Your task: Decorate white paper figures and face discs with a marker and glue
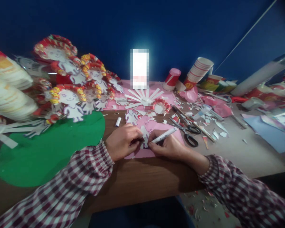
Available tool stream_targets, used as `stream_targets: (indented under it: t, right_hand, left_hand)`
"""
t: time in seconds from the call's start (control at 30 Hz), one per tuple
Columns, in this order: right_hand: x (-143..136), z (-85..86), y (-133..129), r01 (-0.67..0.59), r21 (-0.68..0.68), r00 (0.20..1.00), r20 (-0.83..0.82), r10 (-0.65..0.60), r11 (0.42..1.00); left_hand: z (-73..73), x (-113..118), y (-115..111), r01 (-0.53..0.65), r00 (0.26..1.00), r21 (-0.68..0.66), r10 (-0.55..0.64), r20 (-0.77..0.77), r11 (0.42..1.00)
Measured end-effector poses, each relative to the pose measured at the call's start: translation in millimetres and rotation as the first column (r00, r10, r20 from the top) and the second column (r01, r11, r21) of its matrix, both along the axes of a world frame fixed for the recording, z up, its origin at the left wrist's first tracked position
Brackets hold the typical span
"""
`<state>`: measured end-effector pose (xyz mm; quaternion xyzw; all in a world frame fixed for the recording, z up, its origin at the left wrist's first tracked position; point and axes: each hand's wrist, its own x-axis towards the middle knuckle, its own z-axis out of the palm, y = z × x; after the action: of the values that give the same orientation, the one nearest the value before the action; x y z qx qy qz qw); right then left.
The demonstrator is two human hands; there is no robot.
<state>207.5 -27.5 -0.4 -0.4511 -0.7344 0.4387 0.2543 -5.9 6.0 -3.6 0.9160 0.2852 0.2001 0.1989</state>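
My right hand (169, 144) is closed round a white marker pen (164, 135), its tip end low over a small white paper figure (145, 134). My left hand (127, 141) has its fingers curled at the left edge of that figure and holds it against a pink paper sheet (173, 128). Dark marks show at the figure's lower end, partly hidden by my fingers. A white pen cap (118, 122) lies beyond my left hand. Just past my hands is another outlined paper figure (131, 117), and a red paper ring (160, 106) sits farther back.
Paper dolls (70, 98) with red and yellow curled hair stand at the left behind a green sheet (49, 152). Scissors (191, 139) and paper scraps (219, 126) lie at the right. Stacked paper cups (199, 71) lean near the blue wall (97, 25).
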Motion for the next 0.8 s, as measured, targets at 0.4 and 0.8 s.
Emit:
stream_targets:
  t: [0.4, 0.8]
  right_hand:
    - [-0.9, -1.2, -0.4, 0.032, -0.061, 0.999, -0.042, -0.035, 0.998]
    - [-0.6, -1.3, 0.3, -0.004, -0.010, 1.000, -0.014, 0.004, 1.000]
  left_hand:
    - [0.5, -0.1, 0.0, 0.004, 1.000, -0.014, -0.003, 0.012, 1.000]
    - [1.0, 0.5, 0.0, 0.013, 1.000, 0.010, -0.013, 0.024, 1.000]
